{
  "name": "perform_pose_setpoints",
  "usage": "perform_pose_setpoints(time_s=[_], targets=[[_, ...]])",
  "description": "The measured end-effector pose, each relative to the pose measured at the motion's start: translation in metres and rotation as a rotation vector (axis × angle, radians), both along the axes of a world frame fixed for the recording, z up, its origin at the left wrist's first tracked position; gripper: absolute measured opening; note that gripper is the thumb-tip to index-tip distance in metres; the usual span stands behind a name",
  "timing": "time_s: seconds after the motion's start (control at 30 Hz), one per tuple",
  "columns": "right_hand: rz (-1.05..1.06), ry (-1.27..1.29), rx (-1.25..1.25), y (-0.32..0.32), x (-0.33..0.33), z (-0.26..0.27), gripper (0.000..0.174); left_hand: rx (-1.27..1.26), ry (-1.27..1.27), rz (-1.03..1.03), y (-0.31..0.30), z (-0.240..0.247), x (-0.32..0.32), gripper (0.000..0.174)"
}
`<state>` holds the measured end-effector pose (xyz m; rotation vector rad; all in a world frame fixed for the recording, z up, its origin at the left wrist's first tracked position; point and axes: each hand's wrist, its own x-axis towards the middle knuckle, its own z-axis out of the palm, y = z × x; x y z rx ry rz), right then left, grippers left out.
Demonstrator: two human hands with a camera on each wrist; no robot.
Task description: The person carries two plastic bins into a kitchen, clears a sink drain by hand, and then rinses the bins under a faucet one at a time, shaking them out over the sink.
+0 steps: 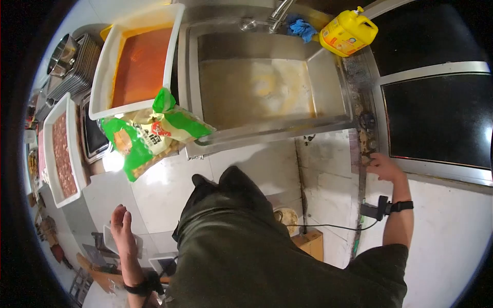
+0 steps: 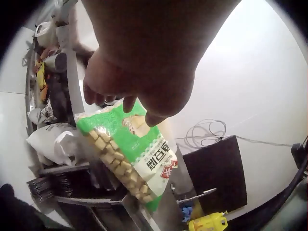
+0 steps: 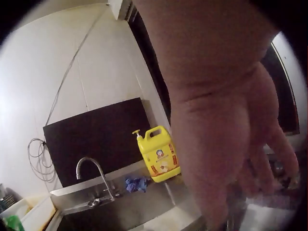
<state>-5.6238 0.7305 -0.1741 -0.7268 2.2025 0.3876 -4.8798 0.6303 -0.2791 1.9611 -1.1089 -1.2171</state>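
Note:
My left hand [image 1: 123,231] is raised at the lower left of the head view, fingers relaxed and holding nothing. In the left wrist view, that hand [image 2: 139,91] appears above a green and white bag [image 2: 139,149] of pale cubes; the head view has the bag [image 1: 154,134] lying across the corner of a white tub [image 1: 97,97] and the sink's edge. My right hand [image 1: 386,168] reaches out at the right, beside a dark ledge, with fingers extended. In the right wrist view, the right hand [image 3: 226,134] has its fingers loosely spread; whether they touch the ledge is unclear.
A steel sink [image 1: 328,92] with a faucet [image 1: 279,15] holds cloudy water. Beyond it stand a yellow jug [image 1: 349,33] and a blue cloth [image 1: 303,30]. Red-orange liquid fills the tub. Another white tub [image 1: 77,174], stacked trays [image 1: 77,66] and a cardboard box [image 1: 309,244] are around.

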Motion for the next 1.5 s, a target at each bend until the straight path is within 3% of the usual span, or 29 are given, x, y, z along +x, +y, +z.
perform_pose_setpoints(time_s=[0.1, 0.17, 0.23, 0.3, 0.37, 0.5, 0.63, 0.7, 0.8, 0.93, 1.0, 1.07, 1.13, 1.33, 1.4, 1.5], targets=[[0.062, -0.169, -0.004, -0.028, -0.032, 0.016, 0.065, 0.040, 0.059, -0.020, -0.020, 0.005, -0.018, 0.031], [-0.254, -0.285, -0.279, -0.092, 0.003, 0.035, 0.068, 0.053, 0.130, -0.110, -0.042, 0.008, -0.049, 0.030], [-0.176, -0.350, -0.268, -0.155, 0.005, 0.015, 0.062, 0.058, 0.098, -0.171, -0.053, 0.010, -0.080, 0.031], [0.040, -0.581, -0.277, -0.229, -0.022, -0.026, 0.064, 0.069, 0.081, -0.247, -0.071, 0.014, -0.116, 0.030], [0.121, -0.735, -0.256, -0.309, -0.034, -0.071, 0.066, 0.081, 0.072, -0.230, -0.094, 0.019, -0.159, 0.031], [0.324, -0.649, -0.097, -0.455, -0.065, -0.193, 0.072, 0.140, 0.023, -0.170, -0.129, 0.029, -0.261, 0.036], [0.394, -0.598, -0.045, -0.528, -0.080, -0.303, 0.076, 0.239, 0.056, -0.210, -0.155, 0.026, -0.343, 0.043], [0.497, -0.510, 0.148, -0.547, -0.098, -0.345, 0.079, 0.232, 0.045, -0.304, -0.171, 0.005, -0.363, 0.046], [0.610, -0.370, 0.180, -0.600, -0.108, -0.380, 0.079, 0.090, 0.046, -0.243, -0.190, -0.044, -0.376, 0.042], [0.688, -0.277, 0.148, -0.598, -0.090, -0.417, 0.075, 0.120, 0.045, -0.157, -0.180, -0.084, -0.385, 0.049], [0.763, -0.241, 0.088, -0.580, -0.084, -0.444, 0.064, 0.133, 0.079, -0.172, -0.175, -0.097, -0.384, 0.050], [0.730, -0.392, 0.220, -0.540, -0.079, -0.469, 0.074, 0.169, 0.106, -0.160, -0.168, -0.103, -0.382, 0.051], [1.073, -0.295, 0.273, -0.480, -0.074, -0.513, 0.075, 0.244, 0.172, -0.191, -0.159, -0.096, -0.373, 0.049], [0.969, -0.314, 0.003, -0.429, -0.050, -0.525, 0.072, 0.328, 0.190, -0.171, -0.161, -0.100, -0.374, 0.043], [0.785, -0.242, -0.050, -0.423, -0.032, -0.507, 0.066, 0.313, 0.197, -0.215, -0.153, -0.106, -0.368, 0.049], [0.803, -0.143, -0.097, -0.398, -0.017, -0.546, 0.061, 0.326, 0.180, -0.190, -0.152, -0.106, -0.366, 0.050]])
